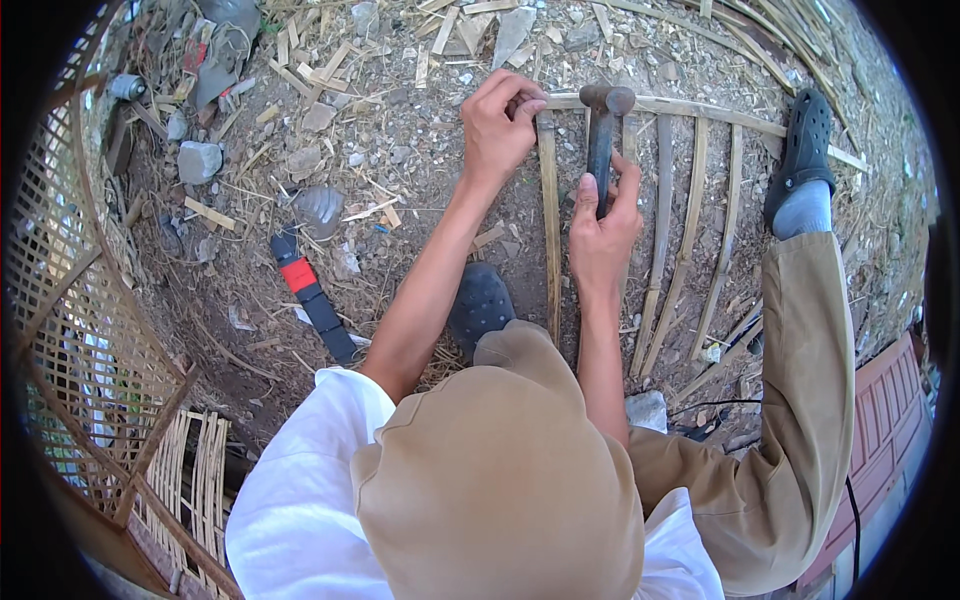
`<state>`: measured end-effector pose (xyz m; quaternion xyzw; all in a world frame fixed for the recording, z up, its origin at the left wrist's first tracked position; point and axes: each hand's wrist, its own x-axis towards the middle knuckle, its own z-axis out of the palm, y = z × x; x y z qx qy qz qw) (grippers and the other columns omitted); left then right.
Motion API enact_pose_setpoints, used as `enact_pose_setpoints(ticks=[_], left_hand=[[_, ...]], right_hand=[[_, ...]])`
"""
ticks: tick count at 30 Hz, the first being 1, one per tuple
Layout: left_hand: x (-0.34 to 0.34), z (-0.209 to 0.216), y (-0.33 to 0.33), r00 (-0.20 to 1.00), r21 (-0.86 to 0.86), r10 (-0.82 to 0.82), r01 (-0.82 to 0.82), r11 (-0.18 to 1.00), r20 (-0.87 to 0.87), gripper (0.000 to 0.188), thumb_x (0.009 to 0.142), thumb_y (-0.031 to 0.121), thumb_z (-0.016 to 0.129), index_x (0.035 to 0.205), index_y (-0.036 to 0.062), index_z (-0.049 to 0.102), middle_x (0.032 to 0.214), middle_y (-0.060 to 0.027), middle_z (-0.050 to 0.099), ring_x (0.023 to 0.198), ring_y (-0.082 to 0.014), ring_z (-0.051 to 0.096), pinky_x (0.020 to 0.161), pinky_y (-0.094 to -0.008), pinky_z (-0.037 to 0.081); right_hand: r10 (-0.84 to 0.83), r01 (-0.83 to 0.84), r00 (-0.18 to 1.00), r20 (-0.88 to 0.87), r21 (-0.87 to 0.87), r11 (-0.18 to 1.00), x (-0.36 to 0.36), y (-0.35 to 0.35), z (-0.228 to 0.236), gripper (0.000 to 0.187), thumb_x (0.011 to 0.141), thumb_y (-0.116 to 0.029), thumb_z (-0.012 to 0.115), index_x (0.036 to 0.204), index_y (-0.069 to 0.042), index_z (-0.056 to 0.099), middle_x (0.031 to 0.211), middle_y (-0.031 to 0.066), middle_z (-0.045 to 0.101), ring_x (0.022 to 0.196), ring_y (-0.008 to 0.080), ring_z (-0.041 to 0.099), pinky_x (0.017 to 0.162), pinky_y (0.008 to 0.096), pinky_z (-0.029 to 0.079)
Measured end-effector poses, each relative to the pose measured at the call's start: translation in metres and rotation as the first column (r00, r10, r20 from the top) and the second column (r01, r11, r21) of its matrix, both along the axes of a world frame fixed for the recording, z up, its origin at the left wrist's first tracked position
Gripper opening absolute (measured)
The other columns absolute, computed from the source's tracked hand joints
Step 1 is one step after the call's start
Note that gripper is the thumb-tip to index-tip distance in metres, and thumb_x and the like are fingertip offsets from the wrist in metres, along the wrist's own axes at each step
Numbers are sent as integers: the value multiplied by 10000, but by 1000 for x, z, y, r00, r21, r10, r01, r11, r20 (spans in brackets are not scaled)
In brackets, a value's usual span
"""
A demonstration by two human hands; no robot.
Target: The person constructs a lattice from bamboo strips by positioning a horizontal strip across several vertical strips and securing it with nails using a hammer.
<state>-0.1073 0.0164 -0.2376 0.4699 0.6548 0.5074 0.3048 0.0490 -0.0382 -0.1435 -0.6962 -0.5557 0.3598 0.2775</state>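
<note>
A hammer with a dark handle is gripped in my right hand. Its head is over a long wooden crosspiece lying on the ground. At the left end of that strip, my left hand has thumb and fingers pinched together; whatever is between the fingertips is too small or hidden to name. Several thin wooden slats run from the crosspiece toward me, among them a leftmost slat below my left hand and another slat right of the hammer. My clog rests at the crosspiece's right end.
Stony dirt strewn with wood offcuts surrounds the slats. A black strap with a red band lies left of my left forearm. Woven lattice stands at far left, and long strips lie at far right. A reddish panel is at lower right.
</note>
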Motion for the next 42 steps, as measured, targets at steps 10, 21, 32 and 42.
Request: enact_pose_setpoints(ticks=[10, 21, 32, 42], left_hand=[[-37, -2, 26, 991, -118, -135, 137, 984, 24, 104, 975, 51, 830, 1074, 43, 799, 969, -26, 791, 874, -108, 734, 762, -297, 584], [-39, 14, 91, 534, -186, -669, 692, 697, -518, 232, 874, 69, 839, 1084, 68, 742, 1006, -67, 755, 959, -329, 744, 816, -464, 607], [-47, 5, 110, 344, -141, -696, 831, 538, -630, 258, 839, -18, 758, 1072, 93, 748, 1069, -27, 745, 1107, -284, 757, 832, -462, 624], [-64, 0, 100, 493, -211, -763, 764, 609, -418, 321, 869, -51, 774, 1174, 31, 717, 1070, -105, 744, 1063, -302, 762, 879, -449, 615]], right_hand=[[-72, 69, 997, -19, -138, 988, 1, 8, -9, 311, 1077, -108, 694, 1360, -27, 592, 754, 164, 642, 650, 278, 617, 651, 452, 497], [-121, 95, 985, -124, -194, 976, 11, 4, -29, 347, 1081, -107, 701, 1391, -2, 585, 787, 153, 656, 701, 224, 614, 688, 413, 510], [-151, 112, 972, -179, -209, 971, 12, 2, -31, 343, 1085, -105, 700, 1395, -11, 588, 775, 107, 654, 694, 168, 583, 659, 377, 486], [-142, 92, 964, -225, -221, 971, 11, 4, -29, 307, 1077, -82, 690, 1365, -29, 599, 722, 64, 624, 645, 134, 530, 601, 357, 421]])
